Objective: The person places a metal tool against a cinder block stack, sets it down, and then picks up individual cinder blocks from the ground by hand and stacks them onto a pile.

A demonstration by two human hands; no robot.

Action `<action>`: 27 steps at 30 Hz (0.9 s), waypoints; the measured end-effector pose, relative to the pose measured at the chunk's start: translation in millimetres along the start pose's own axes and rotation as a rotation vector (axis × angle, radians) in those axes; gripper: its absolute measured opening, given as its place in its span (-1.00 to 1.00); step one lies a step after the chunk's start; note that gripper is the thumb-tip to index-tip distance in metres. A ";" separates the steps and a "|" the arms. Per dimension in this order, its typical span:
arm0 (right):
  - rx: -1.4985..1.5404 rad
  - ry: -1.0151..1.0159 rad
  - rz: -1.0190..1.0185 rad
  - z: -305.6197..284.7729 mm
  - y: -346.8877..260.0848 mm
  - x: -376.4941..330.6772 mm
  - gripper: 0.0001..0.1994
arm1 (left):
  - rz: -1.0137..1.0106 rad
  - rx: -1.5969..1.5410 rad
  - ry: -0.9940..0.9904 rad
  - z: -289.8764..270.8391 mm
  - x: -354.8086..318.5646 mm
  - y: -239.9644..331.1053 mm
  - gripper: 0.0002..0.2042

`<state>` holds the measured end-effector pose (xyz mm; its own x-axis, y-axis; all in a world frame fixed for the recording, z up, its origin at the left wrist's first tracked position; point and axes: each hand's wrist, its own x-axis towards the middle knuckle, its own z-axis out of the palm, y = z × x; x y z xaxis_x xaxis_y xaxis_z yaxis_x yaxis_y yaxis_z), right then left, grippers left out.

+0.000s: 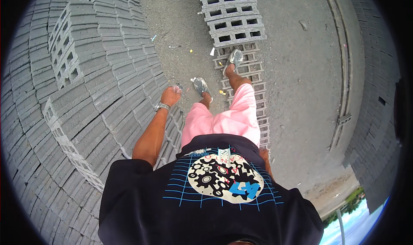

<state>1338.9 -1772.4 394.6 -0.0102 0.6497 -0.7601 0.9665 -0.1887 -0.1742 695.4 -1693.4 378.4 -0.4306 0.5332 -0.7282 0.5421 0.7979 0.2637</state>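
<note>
My left hand (pixel 171 95), with a metal watch (pixel 162 106) on the wrist, hangs low beside the large stack of grey concrete blocks (pixel 124 90) on my left. Its fingers look curled in, with something greyish at their tips that is too small to name. Beside my right hip, my right hand (pixel 263 153) shows only in part; the shirt and shorts hide its fingers. Ahead of me a row of hollow concrete blocks (pixel 234 24) stands with its openings showing. My right foot is on a line of blocks (pixel 258 77) set low on the ground.
Gritty ground (pixel 180 34) runs between the left stack and the block row, with small yellow and white scraps on it. Further right, a long narrow rail or groove (pixel 344 60) crosses the floor. Another block stack (pixel 380 85) rises at the far right.
</note>
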 end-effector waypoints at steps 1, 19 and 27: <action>0.064 0.020 0.028 6.7 1.9 -3.2 -0.71 | 0.002 0.007 -0.005 -0.8 18.3 25.4 -0.68; 1.034 -0.063 0.635 -96.1 -169.6 104.3 -0.61 | 1.097 1.204 -0.071 120.6 316.8 321.2 -0.64; 1.183 -0.092 1.027 1.2 -163.5 29.2 -0.60 | 1.570 1.387 -0.163 181.0 417.2 328.6 -0.75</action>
<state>1180.3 -1723.5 400.1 0.4427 -0.1513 -0.8838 -0.1720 -0.9817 0.0820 824.5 -1259.7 46.8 0.8272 0.3052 -0.4718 0.3892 -0.9168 0.0894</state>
